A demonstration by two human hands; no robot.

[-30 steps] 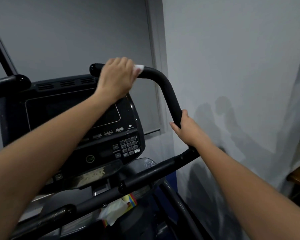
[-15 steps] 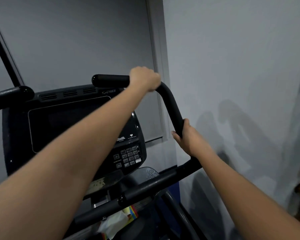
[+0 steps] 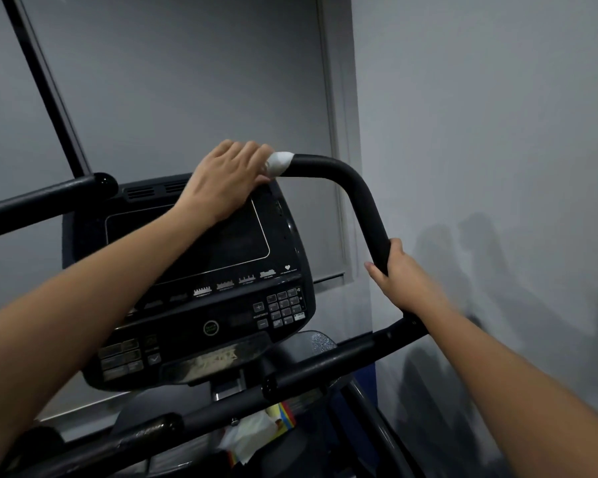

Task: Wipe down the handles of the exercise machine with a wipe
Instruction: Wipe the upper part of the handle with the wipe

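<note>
Two hands on the curved black padded right handle (image 3: 356,188): left hand (image 3: 227,182) presses a white wipe (image 3: 279,163) around its top; right hand (image 3: 399,277) grips lower. Left black handle (image 3: 42,198) apparently remains unwiped.

**Room around the hands on the right handle**

Right of the left hand (image 3: 227,182), the bent black handle (image 3: 353,188) runs bare to its curve and down to the right hand (image 3: 399,276), which closes the lower stretch. Just below the left hand the console (image 3: 201,270) crowds the bar. Above it, open air before the grey wall (image 3: 187,81). Right of the right hand, the side wall (image 3: 497,132) stands near. Below it, a lower bar (image 3: 339,360) crosses
</note>
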